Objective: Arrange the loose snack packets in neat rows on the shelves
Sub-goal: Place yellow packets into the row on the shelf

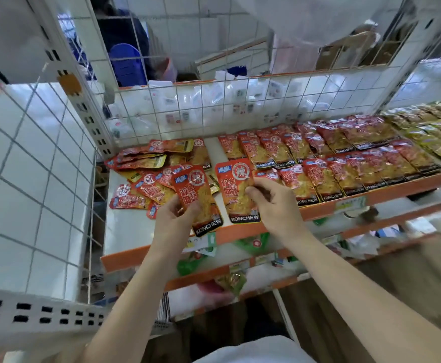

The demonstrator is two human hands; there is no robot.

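Observation:
My left hand grips a red and yellow snack packet above the front of the white shelf. My right hand pinches a second, similar packet at its right edge, just left of the front row. A loose heap of the same packets lies on the shelf's left part. Two neat overlapping rows of red packets run along the shelf to the right.
Gold-green packets fill the shelf's far right end. A white wire grid backs the shelf and another closes its left side. Lower shelves with orange front edges hold green and white packets. A person in blue stands behind the grid.

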